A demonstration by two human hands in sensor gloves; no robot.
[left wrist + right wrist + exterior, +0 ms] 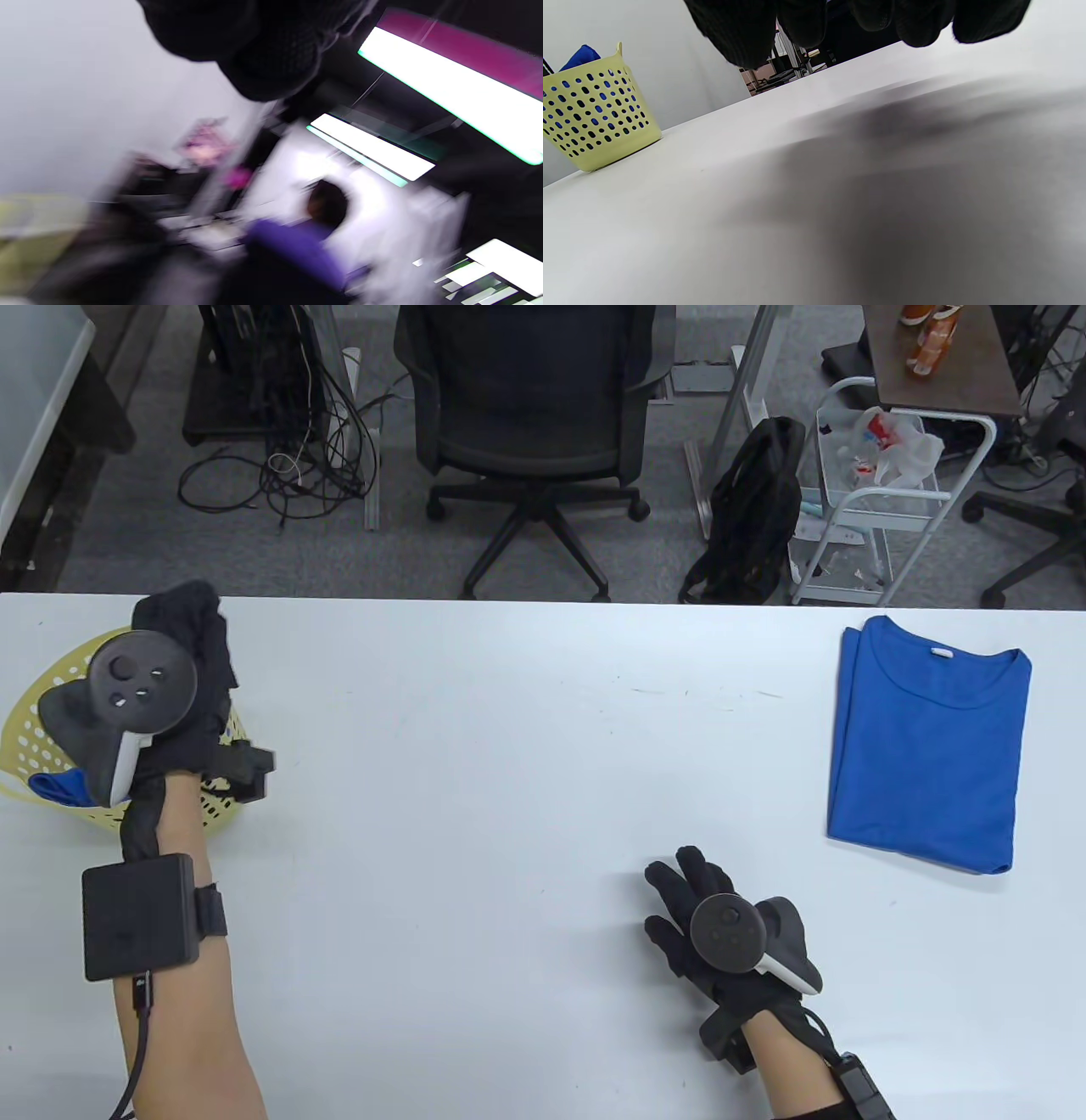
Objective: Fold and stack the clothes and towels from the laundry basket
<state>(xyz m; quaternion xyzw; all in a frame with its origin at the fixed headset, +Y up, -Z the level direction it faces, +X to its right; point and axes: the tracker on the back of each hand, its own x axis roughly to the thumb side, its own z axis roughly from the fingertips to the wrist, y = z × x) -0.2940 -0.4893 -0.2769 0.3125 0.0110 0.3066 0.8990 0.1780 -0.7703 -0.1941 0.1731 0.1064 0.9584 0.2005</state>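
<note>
Table view, left edge of frame: left hand [182,704] raised over the yellow laundry basket [30,721], with a dark garment [199,632] bunched at its fingers above the basket's far rim. It appears to be gripping that cloth, but the tracker hides the fingers, so I cannot tell how firm the hold is; the left wrist view is blurred and shows only dark glove or fabric at its top edge. A scrap of blue cloth [58,787] shows at the basket's near side. Lower right of centre: right hand [721,916] just over the bare white table [509,729], fingers spread and holding nothing; the right wrist view shows its fingertips [746,38] hanging free above the tabletop. Far right of frame: a folded blue T-shirt [929,746] lying flat, well apart from both hands. Risks, as judged: the basket looks light and sits close to the table's left edge, so a garment snagging on its rim could tip or drag it off. A loose pinch might let the dark cloth fall back in. Dark fabric against dark gloves makes edges hard to find for folding. The blue scrap could come up tangled with it.
</note>
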